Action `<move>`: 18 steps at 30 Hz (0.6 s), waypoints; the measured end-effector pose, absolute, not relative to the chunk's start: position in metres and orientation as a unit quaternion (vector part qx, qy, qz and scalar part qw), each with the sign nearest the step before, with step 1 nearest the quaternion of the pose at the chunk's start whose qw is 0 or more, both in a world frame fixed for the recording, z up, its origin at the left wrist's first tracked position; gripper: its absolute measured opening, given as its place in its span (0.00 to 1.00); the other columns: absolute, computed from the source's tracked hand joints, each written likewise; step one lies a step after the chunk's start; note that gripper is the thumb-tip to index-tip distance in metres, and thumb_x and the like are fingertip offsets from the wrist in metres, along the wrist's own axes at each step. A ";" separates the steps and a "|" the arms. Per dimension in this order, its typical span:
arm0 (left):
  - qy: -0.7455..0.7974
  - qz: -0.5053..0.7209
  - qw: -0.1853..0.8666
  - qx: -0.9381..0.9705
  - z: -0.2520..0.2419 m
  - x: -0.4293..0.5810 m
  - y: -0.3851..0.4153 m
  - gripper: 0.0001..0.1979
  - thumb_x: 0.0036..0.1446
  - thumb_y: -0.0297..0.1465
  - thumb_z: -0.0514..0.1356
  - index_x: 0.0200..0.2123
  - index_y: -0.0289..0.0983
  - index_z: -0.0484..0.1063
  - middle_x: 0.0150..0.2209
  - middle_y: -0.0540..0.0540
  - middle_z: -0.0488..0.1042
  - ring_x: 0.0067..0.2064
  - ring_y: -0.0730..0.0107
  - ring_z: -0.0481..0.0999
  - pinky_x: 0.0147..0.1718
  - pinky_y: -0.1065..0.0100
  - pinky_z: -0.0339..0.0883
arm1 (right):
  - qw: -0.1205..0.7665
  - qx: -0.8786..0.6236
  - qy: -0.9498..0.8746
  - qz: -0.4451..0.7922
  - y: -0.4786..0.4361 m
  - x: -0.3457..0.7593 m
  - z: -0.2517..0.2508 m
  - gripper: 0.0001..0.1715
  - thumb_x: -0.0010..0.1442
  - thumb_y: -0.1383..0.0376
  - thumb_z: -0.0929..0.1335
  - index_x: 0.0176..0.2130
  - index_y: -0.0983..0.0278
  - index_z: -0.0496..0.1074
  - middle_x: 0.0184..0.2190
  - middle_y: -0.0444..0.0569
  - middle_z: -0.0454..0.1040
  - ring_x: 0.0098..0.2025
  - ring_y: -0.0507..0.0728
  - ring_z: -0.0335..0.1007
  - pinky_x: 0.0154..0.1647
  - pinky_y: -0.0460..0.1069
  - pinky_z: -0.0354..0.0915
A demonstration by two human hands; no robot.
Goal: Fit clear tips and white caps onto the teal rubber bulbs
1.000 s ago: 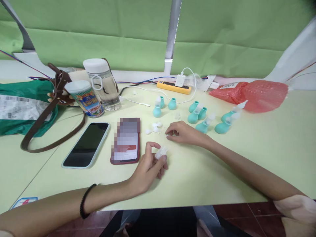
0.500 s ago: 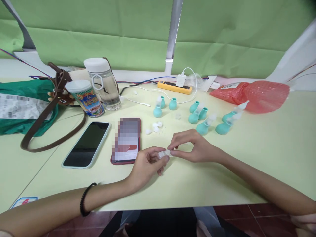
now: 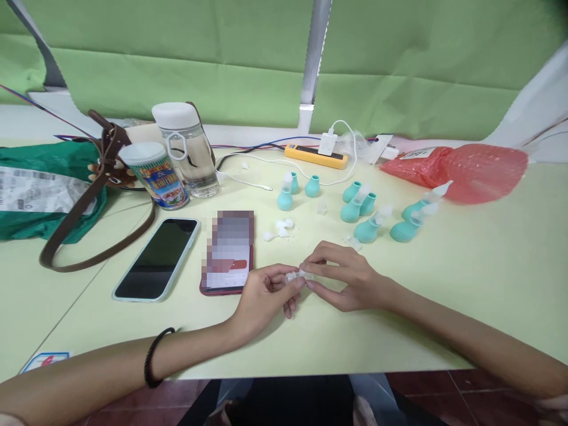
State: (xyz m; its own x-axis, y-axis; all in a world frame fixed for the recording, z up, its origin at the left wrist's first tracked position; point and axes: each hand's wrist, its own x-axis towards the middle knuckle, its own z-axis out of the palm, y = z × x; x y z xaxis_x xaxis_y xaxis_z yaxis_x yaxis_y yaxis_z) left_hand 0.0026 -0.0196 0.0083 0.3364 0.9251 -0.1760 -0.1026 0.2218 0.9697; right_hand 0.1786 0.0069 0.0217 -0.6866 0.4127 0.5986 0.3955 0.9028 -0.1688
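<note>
Pinched a small clear plastic piece (image 3: 296, 276) with the left hand (image 3: 266, 296), thumb and fingertips closed on its left end. Gripped the same piece from the other side with the right hand (image 3: 348, 278), thumb and forefinger closed on its right end, the other fingers loosely spread. Held it just above the pale tabletop (image 3: 465, 278), near the front edge, fingertips of both hands meeting at it. Wore a black band (image 3: 155, 358) on the left wrist.

Worked just right of a red-cased phone (image 3: 228, 254) lying flat, screen up, with a dark-screened phone (image 3: 156, 258) flat beyond it to the left. Faced a few small white bits (image 3: 277, 229) just behind the hands. Faced teal rubber bulbs (image 3: 355, 210) scattered farther back, some fitted with clear tips, some bare, some upright, some tilted. Faced, at the back left, a clear water bottle (image 3: 189, 151) and a printed cup (image 3: 155, 176) side by side, next to a green bag (image 3: 39, 189) with a brown strap (image 3: 89, 239). Faced, along the back, a yellow power strip (image 3: 316, 156) with a white charger plugged in, and at the back right a red plastic bag (image 3: 461, 171).
</note>
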 end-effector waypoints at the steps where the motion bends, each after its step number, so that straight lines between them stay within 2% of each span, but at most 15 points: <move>1: 0.421 0.391 0.660 0.484 0.008 0.003 -0.020 0.14 0.45 0.35 0.61 0.33 0.30 0.69 0.17 0.51 0.68 0.16 0.76 0.66 0.16 0.72 0.63 | 0.310 -0.215 -0.926 -0.012 0.007 0.180 0.022 0.12 0.51 0.67 0.65 0.39 0.67 0.66 0.29 0.49 0.70 0.31 0.52 0.62 0.27 0.47 0.63; 6: 0.405 0.389 0.667 0.489 0.007 0.002 -0.020 0.11 0.48 0.34 0.59 0.32 0.30 0.69 0.18 0.50 0.67 0.17 0.77 0.66 0.16 0.72 0.63 | 0.223 -0.168 -0.951 -0.133 0.006 0.181 0.018 0.14 0.53 0.66 0.64 0.40 0.71 0.64 0.29 0.51 0.70 0.32 0.54 0.63 0.27 0.48 0.64; 11: 0.390 0.409 0.655 0.502 0.007 0.001 -0.020 0.11 0.49 0.32 0.59 0.34 0.30 0.69 0.19 0.49 0.68 0.19 0.76 0.67 0.17 0.72 0.64 | 0.334 -0.230 -0.909 -0.098 0.002 0.176 0.001 0.16 0.50 0.70 0.65 0.41 0.67 0.62 0.29 0.49 0.69 0.31 0.51 0.63 0.27 0.46 0.63; 15: 0.396 0.412 0.646 0.506 0.008 0.001 -0.022 0.13 0.47 0.33 0.60 0.34 0.30 0.68 0.19 0.50 0.68 0.19 0.76 0.67 0.17 0.72 0.65 | 0.355 -0.229 -0.902 -0.087 0.000 0.174 -0.001 0.16 0.49 0.71 0.66 0.40 0.66 0.64 0.29 0.48 0.71 0.30 0.51 0.64 0.27 0.46 0.63; 18: 0.400 0.415 0.636 0.514 0.009 0.001 -0.023 0.13 0.46 0.34 0.61 0.34 0.31 0.69 0.19 0.51 0.69 0.18 0.77 0.67 0.17 0.72 0.65 | 0.385 -0.264 -0.884 0.002 -0.001 0.173 0.003 0.19 0.48 0.69 0.67 0.42 0.64 0.63 0.29 0.47 0.71 0.30 0.51 0.66 0.29 0.46 0.64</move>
State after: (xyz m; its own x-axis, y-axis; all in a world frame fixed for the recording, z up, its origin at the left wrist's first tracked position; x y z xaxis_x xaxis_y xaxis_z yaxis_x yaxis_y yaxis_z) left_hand 0.0011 -0.0229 0.0091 0.3360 0.9382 -0.0829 -0.1163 0.1286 0.9848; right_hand 0.1727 -0.0006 0.0034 -0.5643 0.4691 0.6793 0.4663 0.8602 -0.2065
